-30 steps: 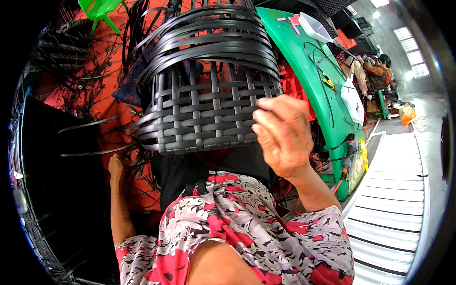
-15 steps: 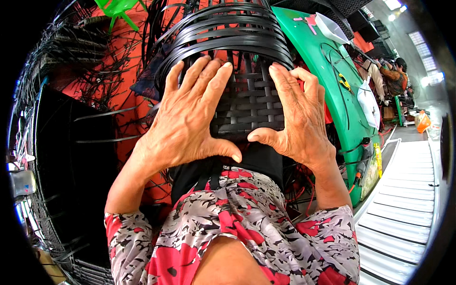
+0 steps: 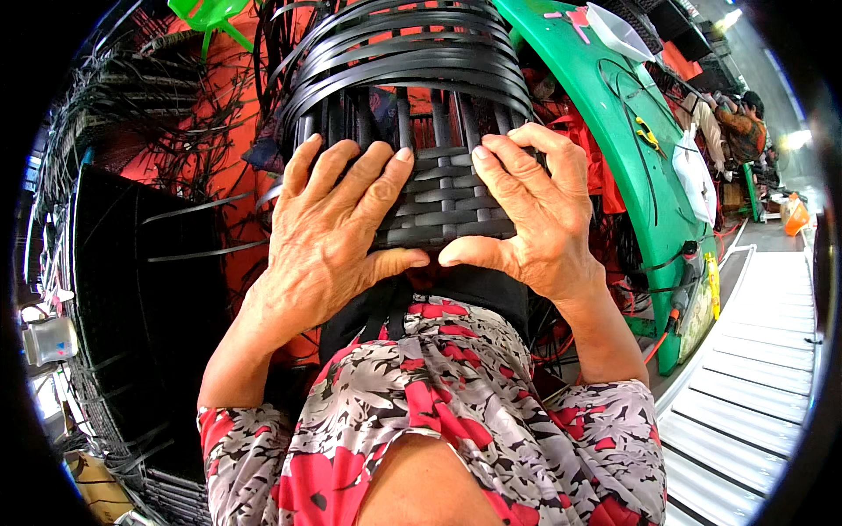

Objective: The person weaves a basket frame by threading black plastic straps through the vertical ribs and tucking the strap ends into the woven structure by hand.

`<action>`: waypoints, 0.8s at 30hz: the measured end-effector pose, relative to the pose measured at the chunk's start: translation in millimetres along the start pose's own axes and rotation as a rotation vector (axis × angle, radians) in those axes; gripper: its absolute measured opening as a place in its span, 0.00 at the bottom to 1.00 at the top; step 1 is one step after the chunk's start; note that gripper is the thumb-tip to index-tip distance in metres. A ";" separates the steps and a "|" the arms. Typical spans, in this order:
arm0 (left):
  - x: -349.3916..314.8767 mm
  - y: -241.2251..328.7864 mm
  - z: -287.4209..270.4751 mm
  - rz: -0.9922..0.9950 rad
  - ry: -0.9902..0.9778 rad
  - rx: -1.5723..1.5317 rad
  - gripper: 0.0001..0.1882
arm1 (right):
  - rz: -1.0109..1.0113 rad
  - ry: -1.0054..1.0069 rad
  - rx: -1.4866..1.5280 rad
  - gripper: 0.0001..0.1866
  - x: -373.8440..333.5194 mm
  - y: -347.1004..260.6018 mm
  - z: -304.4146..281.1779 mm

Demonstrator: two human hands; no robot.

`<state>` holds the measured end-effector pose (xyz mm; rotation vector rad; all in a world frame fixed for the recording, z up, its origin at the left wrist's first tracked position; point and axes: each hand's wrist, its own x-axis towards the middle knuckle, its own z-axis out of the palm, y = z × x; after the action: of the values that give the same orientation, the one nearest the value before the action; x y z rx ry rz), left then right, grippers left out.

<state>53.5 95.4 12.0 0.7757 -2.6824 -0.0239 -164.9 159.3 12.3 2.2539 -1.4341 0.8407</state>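
In front of me lies a black woven panel (image 3: 445,203) of flat plastic strips, laced over and under. My left hand (image 3: 329,219) spreads over its left side, fingertips bent onto the far edge of the weave and thumb along the near edge. On the right side my right hand (image 3: 539,210) mirrors it, its thumb tip close to the left one. Beyond the fingertips, bare lengthwise black slats (image 3: 403,118) show. Farther on, several loose black strips (image 3: 408,74) arch across the slats. Both hands touch the panel; neither is closed around anything.
On the right stands a green table (image 3: 605,105) with a white tray (image 3: 618,33), yellow-handled snips (image 3: 647,133) and a power tool (image 3: 688,272) at its edge. A black box-like piece (image 3: 145,316) stands left. Black strip scraps (image 3: 206,149) litter the red floor. Another person (image 3: 741,127) works far right.
Both hands have settled onto the panel, fingers more bent and thumbs closer together. The loose arching strips sit farther from my fingertips, baring more of the slats.
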 end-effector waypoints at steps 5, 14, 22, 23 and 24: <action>-16.9 -6.5 10.3 -0.081 0.117 -0.112 0.41 | 0.138 0.191 0.179 0.47 -15.4 1.4 17.1; -21.6 -10.9 22.0 -0.171 0.221 -0.158 0.45 | 0.553 0.372 0.652 0.52 -22.1 -18.7 34.6; -22.6 -15.8 20.4 -0.178 0.216 -0.166 0.41 | 0.675 0.613 0.911 0.53 -20.3 -30.6 48.6; -25.2 -20.7 22.5 -0.188 0.201 -0.158 0.41 | 0.690 0.566 0.848 0.56 -23.8 -27.5 52.7; -26.2 -25.7 23.8 -0.185 0.200 -0.141 0.41 | 0.746 0.566 0.954 0.54 -21.6 -24.6 54.7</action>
<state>79.5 85.3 -21.6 0.9263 -2.3862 -0.1701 -133.3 154.0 -42.8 1.5956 -1.7726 2.5876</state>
